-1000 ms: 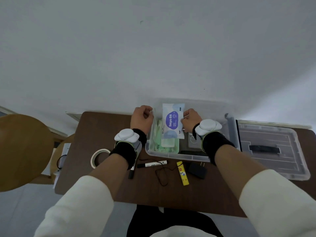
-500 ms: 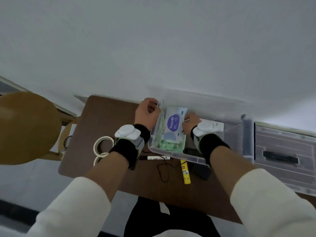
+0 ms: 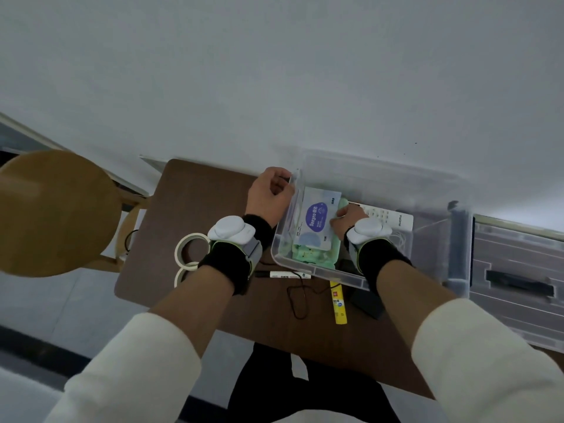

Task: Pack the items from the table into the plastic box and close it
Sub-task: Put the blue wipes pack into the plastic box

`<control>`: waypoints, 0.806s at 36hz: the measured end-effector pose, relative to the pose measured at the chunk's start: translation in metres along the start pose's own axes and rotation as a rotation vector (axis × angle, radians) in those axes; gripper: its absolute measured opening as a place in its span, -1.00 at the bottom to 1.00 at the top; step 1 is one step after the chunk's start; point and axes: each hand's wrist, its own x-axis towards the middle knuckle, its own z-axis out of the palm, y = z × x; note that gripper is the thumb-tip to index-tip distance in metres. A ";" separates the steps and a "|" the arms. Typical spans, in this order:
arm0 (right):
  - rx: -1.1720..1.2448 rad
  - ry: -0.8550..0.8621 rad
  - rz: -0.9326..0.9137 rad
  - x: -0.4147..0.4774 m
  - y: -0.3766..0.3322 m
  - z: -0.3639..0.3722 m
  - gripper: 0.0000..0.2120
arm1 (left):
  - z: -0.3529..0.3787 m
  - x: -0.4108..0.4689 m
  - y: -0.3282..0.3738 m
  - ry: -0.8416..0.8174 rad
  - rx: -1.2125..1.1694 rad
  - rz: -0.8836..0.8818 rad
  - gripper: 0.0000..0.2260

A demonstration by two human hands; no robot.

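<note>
The clear plastic box (image 3: 381, 167) stands open on the brown table (image 3: 195, 196). Inside it, a white wipes pack with a purple label (image 3: 317, 219) lies on a green pack (image 3: 316, 254), beside a white remote (image 3: 389, 215). My right hand (image 3: 348, 218) reaches into the box and pinches the wipes pack at its right edge. My left hand (image 3: 268, 193) grips the box's left rim. On the table in front of the box lie a black marker (image 3: 283, 274), a yellow glue stick (image 3: 338, 303), a black adapter (image 3: 366, 300) and a thin black cable (image 3: 297, 297).
The box's lid (image 3: 518, 270) lies flat to the right of the box. Two rolls of tape (image 3: 190, 251) sit at the table's left edge. A round wooden chair (image 3: 55, 209) stands left of the table. A white wall rises directly behind the box.
The wipes pack, held upright above the box a second ago, has come down flat onto the green pack. My right hand followed it in; my left hand stayed at the left rim.
</note>
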 end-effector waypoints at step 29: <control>0.207 0.094 -0.138 -0.043 -0.031 -0.030 -0.80 | -0.034 -0.021 -0.009 0.074 0.024 -0.004 -0.96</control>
